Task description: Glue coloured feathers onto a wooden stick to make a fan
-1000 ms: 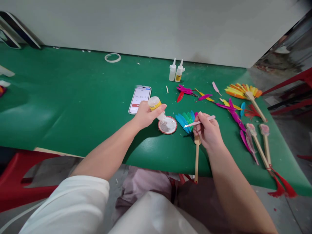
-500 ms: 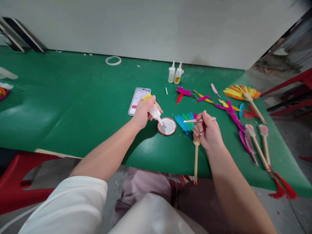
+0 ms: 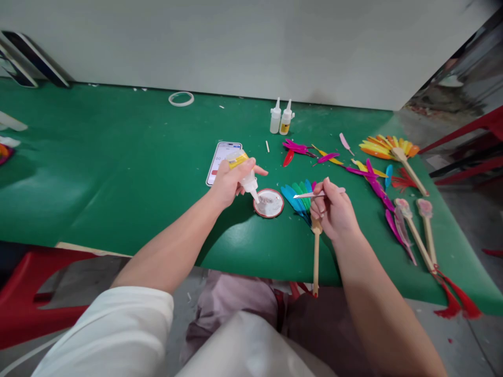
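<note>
My left hand [image 3: 228, 183] grips a small glue bottle [image 3: 244, 172] with a yellow label, tipped so its nozzle points down into a round red-rimmed lid [image 3: 269, 203] holding white glue. My right hand [image 3: 332, 209] pinches a pale pink feather [image 3: 320, 194], its quill tip pointing left toward the lid. Beneath that hand lies a half-made feather fan [image 3: 301, 196] of blue and green feathers on a wooden stick [image 3: 315, 259] that sticks out over the table's front edge.
On the green table [image 3: 118, 167] lie a phone [image 3: 223, 161] showing a timer, two glue bottles [image 3: 281, 117] at the back, a white ring [image 3: 181, 98], loose magenta and yellow feathers [image 3: 310, 153], a finished orange fan [image 3: 393, 149] and feathered sticks [image 3: 418, 230] at right. Red stools flank the table.
My left hand has turned the glue bottle from nearly upside down over the lid to a slanted hold, nozzle at the lid's left edge. The right hand has stayed almost still.
</note>
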### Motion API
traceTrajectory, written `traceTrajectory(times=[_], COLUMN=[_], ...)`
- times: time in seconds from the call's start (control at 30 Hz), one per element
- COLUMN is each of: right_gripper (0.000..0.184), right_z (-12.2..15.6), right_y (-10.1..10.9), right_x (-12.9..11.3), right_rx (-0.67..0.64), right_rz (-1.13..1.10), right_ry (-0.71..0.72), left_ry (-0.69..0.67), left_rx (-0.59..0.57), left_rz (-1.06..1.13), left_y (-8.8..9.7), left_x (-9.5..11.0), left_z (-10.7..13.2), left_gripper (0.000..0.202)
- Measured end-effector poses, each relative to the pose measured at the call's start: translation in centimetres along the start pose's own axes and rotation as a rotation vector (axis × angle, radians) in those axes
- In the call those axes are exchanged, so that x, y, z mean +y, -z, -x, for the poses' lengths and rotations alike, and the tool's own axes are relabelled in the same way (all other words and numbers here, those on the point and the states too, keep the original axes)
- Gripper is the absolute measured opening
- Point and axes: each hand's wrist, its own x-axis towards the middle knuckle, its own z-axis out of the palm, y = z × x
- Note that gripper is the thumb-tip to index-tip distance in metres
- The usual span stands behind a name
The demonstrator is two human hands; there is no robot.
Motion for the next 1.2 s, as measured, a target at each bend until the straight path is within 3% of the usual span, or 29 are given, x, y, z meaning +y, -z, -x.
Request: traceTrajectory(times=[0.4,0.67,0.77,0.9,1.07,1.2], right_gripper=[0.036,0.036,0.036,0.036,0.036,0.037], right_z=[0.0,0.1,0.1,0.1,0.0,0.0], right_y=[0.1,0.1,0.1,0.1,0.1,0.1], right_x=[0.0,-0.1,-0.1,-0.1,-0.1,-0.1], right_rx=[0.0,0.011,0.014,0.013,0.013,0.007], right_rz=[-0.018,-0.028,-0.022,-0.024,-0.015,-0.008], right_ry=[-0.004,-0.015,-0.013,-0.017,-0.016,-0.009], left_ry=[-0.009,-0.178,-0.217,-0.153,-0.154,-0.133], left_rx=[-0.037,0.066,0.043,0.021,0.014,-0.054], left_rz=[-0.012,0.186,0.254,0.213,0.157,0.269], left_y=[-0.2,0.1,-0.2,-0.6,-0.5,-0.6], left_x=[0.1,-0.4,-0.2,-0.2,-0.6,-0.3], left_z=[0.2,-0.8,-0.9,-0.7,-0.9,-1.0], left_gripper=[0.032,0.04,0.029,0.015,0.024,0.05])
